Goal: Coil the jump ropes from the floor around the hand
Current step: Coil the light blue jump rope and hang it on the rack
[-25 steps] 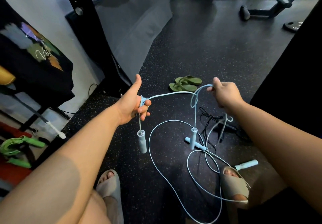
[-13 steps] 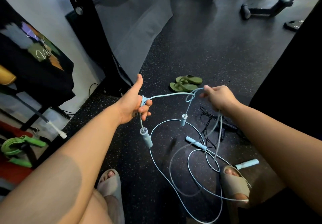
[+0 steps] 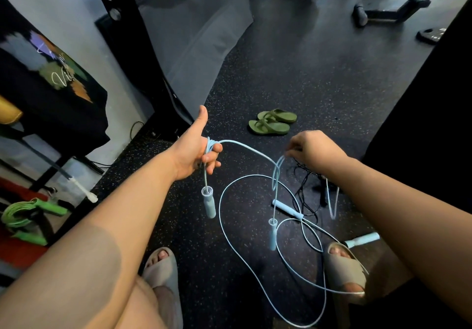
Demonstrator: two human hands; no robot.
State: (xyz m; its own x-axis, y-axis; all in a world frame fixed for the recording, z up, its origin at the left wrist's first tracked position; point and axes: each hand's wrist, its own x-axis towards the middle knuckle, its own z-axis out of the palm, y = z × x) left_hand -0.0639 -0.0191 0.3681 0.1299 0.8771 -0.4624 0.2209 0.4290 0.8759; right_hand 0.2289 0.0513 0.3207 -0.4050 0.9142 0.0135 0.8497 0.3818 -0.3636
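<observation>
Closest to me, two feet in beige slides (image 3: 347, 270) stand on the speckled black floor (image 3: 319, 78), and a second light blue rope (image 3: 220, 204) sprawls between them in loose loops, one strand running over the right slide. Its two handles lie flat: one (image 3: 287, 208) ahead of the right foot and the other (image 3: 362, 239) just beside it. Above that, the light blue jump rope (image 3: 208, 147) I am working with is off the floor. My left hand (image 3: 194, 149) has its thumb straight up and its fingers curled round several turns of cord, and one handle (image 3: 209, 204) dangles below it. The cord then runs across to my right hand (image 3: 314, 149), which is turned knuckles-up with its fingers closed down, pinching the cord. From there it drops to a second hanging handle (image 3: 272, 235). Under the right wrist a thin black cord (image 3: 306, 188) lies tangled on the floor. Further out sits a pair of green flip-flops (image 3: 273, 121). Off to the left is a bright green rope (image 3: 28, 213), and at the far right a weight plate (image 3: 431, 34).
</observation>
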